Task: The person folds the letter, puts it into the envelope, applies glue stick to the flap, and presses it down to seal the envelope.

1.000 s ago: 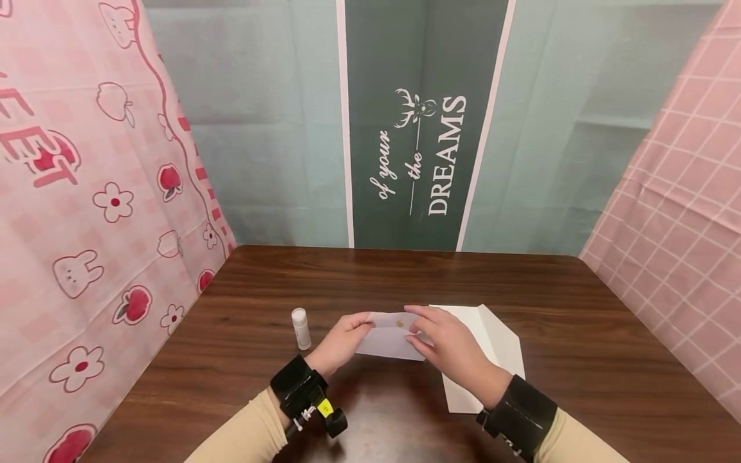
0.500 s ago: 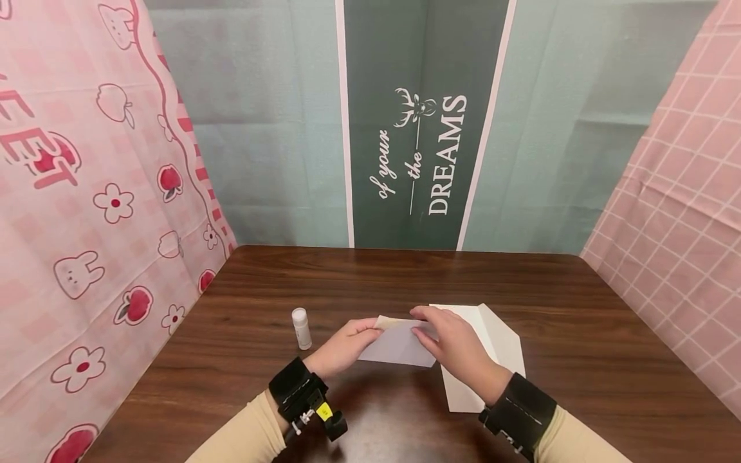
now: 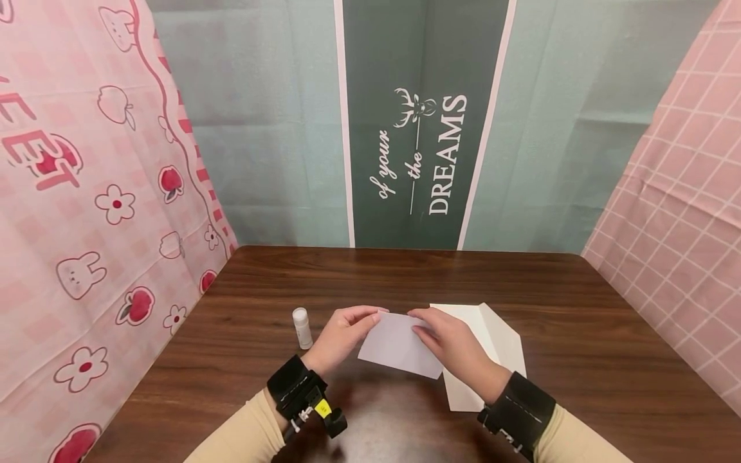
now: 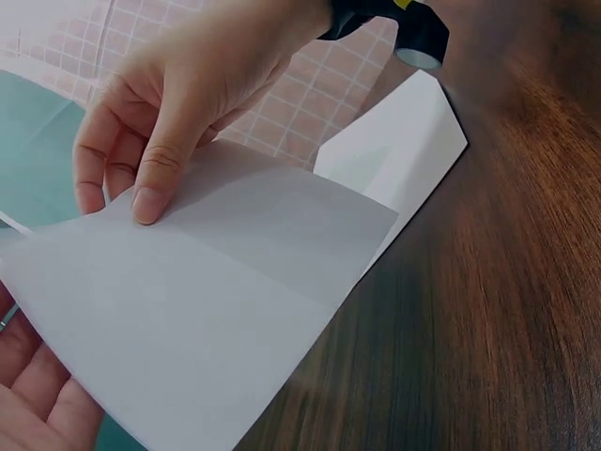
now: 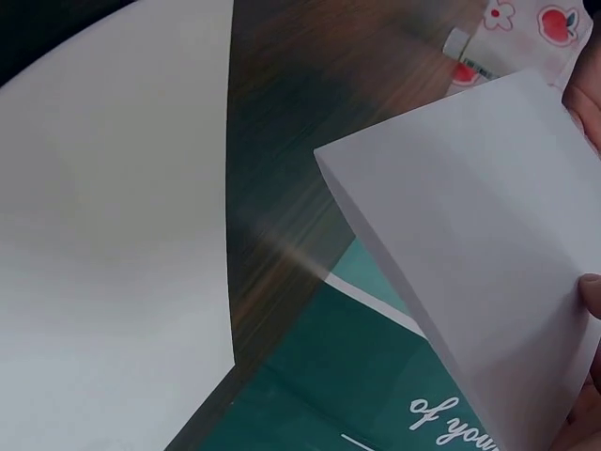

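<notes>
Both hands hold a white folded sheet of paper (image 3: 399,344) above the table, its blank face toward the head camera. My left hand (image 3: 343,333) pinches the upper left edge, thumb on the near side. At the upper right edge my right hand (image 3: 454,341) pinches it, and in the left wrist view the right thumb presses on the paper (image 4: 207,282) with fingers behind. The right wrist view shows the doubled edge of the sheet (image 5: 470,244). A white envelope (image 3: 509,341) with its flap open lies on the table under and beside the right forearm.
A white glue stick (image 3: 302,328) with its cap on stands left of the left hand. The brown wooden table (image 3: 278,270) ends at a green cloth backdrop (image 3: 272,141). Pink patterned cloths hang at both sides.
The paper has tipped so its blank face shows more fully, and the yellowish mark near its top has gone from view. The left hand has shifted its grip along the upper edge.
</notes>
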Demonstrator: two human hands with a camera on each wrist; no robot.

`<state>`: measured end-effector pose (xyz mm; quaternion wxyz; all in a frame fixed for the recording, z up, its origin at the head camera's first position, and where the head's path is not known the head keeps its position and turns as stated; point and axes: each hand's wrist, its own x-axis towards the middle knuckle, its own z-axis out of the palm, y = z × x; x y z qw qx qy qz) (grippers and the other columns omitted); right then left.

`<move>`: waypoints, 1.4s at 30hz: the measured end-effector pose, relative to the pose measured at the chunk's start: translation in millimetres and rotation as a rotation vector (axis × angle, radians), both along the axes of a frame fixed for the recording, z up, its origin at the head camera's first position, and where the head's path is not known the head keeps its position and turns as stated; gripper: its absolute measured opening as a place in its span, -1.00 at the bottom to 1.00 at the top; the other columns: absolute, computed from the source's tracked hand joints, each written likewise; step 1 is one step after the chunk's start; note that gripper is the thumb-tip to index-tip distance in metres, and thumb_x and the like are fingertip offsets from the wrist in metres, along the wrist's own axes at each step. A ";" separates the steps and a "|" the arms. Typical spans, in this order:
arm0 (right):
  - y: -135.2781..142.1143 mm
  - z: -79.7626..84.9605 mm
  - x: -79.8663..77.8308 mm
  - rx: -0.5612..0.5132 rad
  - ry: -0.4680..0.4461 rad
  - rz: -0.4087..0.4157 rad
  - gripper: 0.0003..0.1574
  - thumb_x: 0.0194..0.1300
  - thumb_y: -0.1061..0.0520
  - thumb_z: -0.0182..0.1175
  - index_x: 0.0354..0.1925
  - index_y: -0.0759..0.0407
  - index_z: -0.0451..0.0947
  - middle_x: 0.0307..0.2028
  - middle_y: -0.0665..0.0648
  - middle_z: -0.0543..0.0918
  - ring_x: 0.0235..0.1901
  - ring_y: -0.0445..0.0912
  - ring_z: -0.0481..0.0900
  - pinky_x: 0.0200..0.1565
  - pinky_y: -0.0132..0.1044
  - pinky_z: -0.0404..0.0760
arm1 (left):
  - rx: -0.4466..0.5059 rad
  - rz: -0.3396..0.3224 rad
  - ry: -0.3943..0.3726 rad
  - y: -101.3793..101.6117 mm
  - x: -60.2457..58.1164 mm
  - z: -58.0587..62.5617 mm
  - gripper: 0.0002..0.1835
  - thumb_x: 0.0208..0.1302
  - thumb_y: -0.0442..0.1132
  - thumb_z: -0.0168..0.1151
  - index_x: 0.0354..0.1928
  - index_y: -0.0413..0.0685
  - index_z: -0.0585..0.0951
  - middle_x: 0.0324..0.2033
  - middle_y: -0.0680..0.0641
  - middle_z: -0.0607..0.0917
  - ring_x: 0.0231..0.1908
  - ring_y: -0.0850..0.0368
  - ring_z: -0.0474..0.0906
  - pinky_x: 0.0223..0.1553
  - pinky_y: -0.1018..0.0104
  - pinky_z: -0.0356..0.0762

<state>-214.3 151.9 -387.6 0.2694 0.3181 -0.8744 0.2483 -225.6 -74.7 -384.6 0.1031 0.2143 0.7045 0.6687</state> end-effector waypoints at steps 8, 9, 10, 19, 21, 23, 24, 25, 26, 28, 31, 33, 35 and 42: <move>-0.9 0.5 0.4 0.002 0.010 0.006 -0.62 0.03 0.27 0.38 -0.12 0.21 0.58 -0.28 0.03 0.65 -0.31 -0.17 0.60 -0.25 -0.28 0.59 | -0.045 0.064 0.101 1.0 13.3 24.6 -0.75 0.32 -0.32 0.10 -0.06 -0.29 0.62 -0.15 -0.16 0.67 -0.16 0.07 0.51 -0.10 0.17 0.44; -0.9 0.6 0.3 0.001 0.015 0.009 -0.62 0.03 0.27 0.38 -0.12 0.21 0.58 -0.29 0.03 0.65 -0.32 -0.17 0.59 -0.26 -0.28 0.59 | -0.047 0.071 0.107 1.1 15.2 27.6 -0.76 0.32 -0.33 0.11 -0.07 -0.30 0.62 -0.16 -0.16 0.68 -0.17 0.07 0.52 -0.10 0.17 0.44; -0.9 0.6 0.3 0.001 0.017 0.013 -0.62 0.03 0.27 0.38 -0.12 0.21 0.58 -0.29 0.03 0.65 -0.32 -0.18 0.58 -0.27 -0.29 0.59 | -0.048 0.077 0.104 1.1 15.6 28.4 -0.76 0.32 -0.32 0.11 -0.07 -0.30 0.63 -0.16 -0.15 0.68 -0.17 0.06 0.52 -0.11 0.16 0.44; 1.9 2.6 2.7 0.044 -0.033 -0.044 -0.63 0.07 0.19 0.37 -0.09 0.18 0.60 -0.26 0.04 0.67 -0.29 -0.15 0.62 -0.25 -0.24 0.59 | -0.064 0.143 0.134 -1.8 15.4 30.6 -0.77 0.31 -0.31 0.12 -0.10 -0.31 0.65 -0.18 -0.12 0.69 -0.17 0.08 0.55 -0.13 0.27 0.46; 3.9 2.0 2.7 0.037 -0.075 -0.063 -0.66 0.09 0.18 0.36 -0.11 0.18 0.61 -0.25 0.04 0.68 -0.25 -0.13 0.63 -0.21 -0.21 0.59 | -0.065 0.164 0.138 -3.1 14.7 30.0 -0.77 0.30 -0.31 0.14 -0.11 -0.30 0.65 -0.18 -0.12 0.70 -0.17 0.10 0.56 -0.13 0.29 0.47; 6.1 1.6 2.2 0.008 -0.111 -0.070 -0.69 0.09 0.18 0.35 -0.14 0.18 0.62 -0.26 0.04 0.68 -0.25 -0.13 0.63 -0.20 -0.20 0.59 | -0.068 0.183 0.145 -4.7 14.3 30.0 -0.77 0.29 -0.31 0.15 -0.12 -0.30 0.65 -0.19 -0.11 0.70 -0.17 0.12 0.56 -0.13 0.30 0.47; 7.3 1.4 1.7 -0.014 -0.122 -0.068 -0.71 0.08 0.19 0.36 -0.17 0.18 0.62 -0.27 0.03 0.68 -0.25 -0.13 0.63 -0.20 -0.21 0.59 | -0.069 0.191 0.149 -5.6 14.1 30.1 -0.78 0.28 -0.31 0.16 -0.12 -0.29 0.65 -0.19 -0.11 0.70 -0.17 0.13 0.56 -0.13 0.31 0.47; 8.6 1.2 1.2 -0.038 -0.129 -0.064 -0.73 0.08 0.20 0.36 -0.18 0.18 0.62 -0.29 0.02 0.68 -0.26 -0.14 0.63 -0.21 -0.21 0.59 | -0.070 0.198 0.151 -6.4 13.9 30.2 -0.77 0.28 -0.30 0.16 -0.12 -0.29 0.65 -0.19 -0.11 0.70 -0.17 0.13 0.56 -0.12 0.31 0.47; 9.8 1.2 0.5 -0.060 -0.131 -0.061 -0.74 0.07 0.21 0.36 -0.21 0.18 0.62 -0.31 0.01 0.68 -0.30 -0.16 0.61 -0.24 -0.23 0.59 | -0.067 0.203 0.152 -7.2 13.7 30.4 -0.77 0.28 -0.30 0.16 -0.12 -0.30 0.65 -0.19 -0.11 0.70 -0.16 0.14 0.56 -0.11 0.30 0.47; 11.9 1.8 -0.8 -0.100 -0.133 -0.058 -0.77 0.06 0.22 0.36 -0.24 0.17 0.63 -0.35 -0.02 0.67 -0.37 -0.21 0.58 -0.30 -0.28 0.57 | -0.067 0.214 0.148 -8.9 13.7 31.3 -0.77 0.28 -0.30 0.17 -0.12 -0.29 0.65 -0.19 -0.10 0.70 -0.16 0.14 0.55 -0.10 0.29 0.46; 14.1 1.5 -2.8 -0.148 -0.155 -0.068 -0.80 0.07 0.24 0.36 -0.26 0.16 0.63 -0.38 -0.05 0.67 -0.42 -0.24 0.54 -0.35 -0.29 0.55 | -0.062 0.224 0.135 -11.0 13.5 32.2 -0.77 0.29 -0.29 0.16 -0.11 -0.28 0.65 -0.18 -0.10 0.70 -0.16 0.13 0.54 -0.08 0.25 0.45; 14.9 1.2 -3.8 -0.176 -0.185 -0.074 -0.81 0.07 0.25 0.36 -0.27 0.14 0.63 -0.40 -0.07 0.67 -0.43 -0.25 0.54 -0.36 -0.28 0.55 | -0.058 0.232 0.126 -12.3 13.4 32.7 -0.77 0.29 -0.29 0.16 -0.11 -0.26 0.66 -0.18 -0.08 0.70 -0.16 0.13 0.53 -0.08 0.24 0.44; 15.2 0.6 -4.4 -0.199 -0.212 -0.078 -0.81 0.07 0.26 0.35 -0.27 0.15 0.63 -0.41 -0.09 0.66 -0.42 -0.23 0.56 -0.35 -0.27 0.57 | -0.053 0.236 0.120 -13.5 13.4 33.0 -0.78 0.29 -0.28 0.16 -0.11 -0.24 0.66 -0.18 -0.06 0.70 -0.16 0.13 0.53 -0.08 0.24 0.44; 16.1 0.7 -5.4 -0.226 -0.238 -0.092 -0.80 0.05 0.29 0.35 -0.27 0.19 0.63 -0.45 -0.07 0.65 -0.44 -0.21 0.56 -0.35 -0.32 0.57 | -0.053 0.251 0.114 -17.0 13.4 32.9 -0.78 0.30 -0.28 0.14 -0.10 -0.18 0.67 -0.17 -0.04 0.69 -0.15 0.12 0.53 -0.08 0.26 0.45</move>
